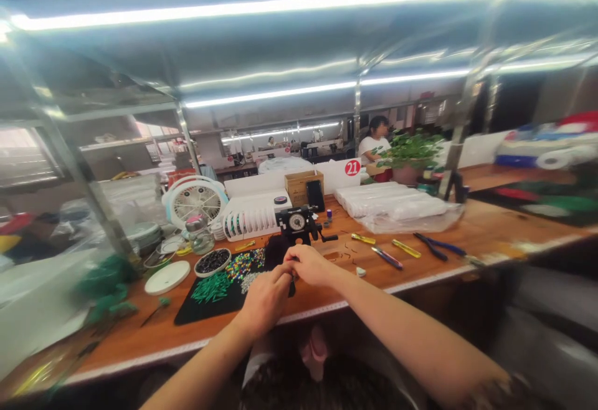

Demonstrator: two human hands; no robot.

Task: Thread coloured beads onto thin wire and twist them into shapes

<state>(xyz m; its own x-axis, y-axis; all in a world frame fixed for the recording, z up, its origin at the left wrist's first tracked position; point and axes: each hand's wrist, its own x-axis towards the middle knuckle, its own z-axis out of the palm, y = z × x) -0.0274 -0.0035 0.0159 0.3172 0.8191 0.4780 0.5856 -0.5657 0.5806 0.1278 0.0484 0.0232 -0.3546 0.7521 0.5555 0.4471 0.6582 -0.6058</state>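
Note:
Close together in front of a black hand-cranked device with a round dial (297, 222) are my left hand (267, 298) and my right hand (312, 265). The fingers of both are closed and meet at the tips; whatever they pinch is hidden or too small to make out. Beneath and left of them lies a black mat (187, 313). It carries green tube-like pieces (211, 288), multicoloured beads (243, 264) and a pile of small silvery-grey pieces (250, 281). A white bowl of black pieces (213, 261) stands at the mat's back left.
White spools (250, 222), a fan (199, 203) and a glass jar (200, 235) stand behind on the left. Right of my hands lie a red-and-blue tool (387, 258), yellow-handled tools (406, 248) and pliers (432, 247). Plastic-wrapped packs (395, 204) lie farther back. A person (374, 147) sits beyond.

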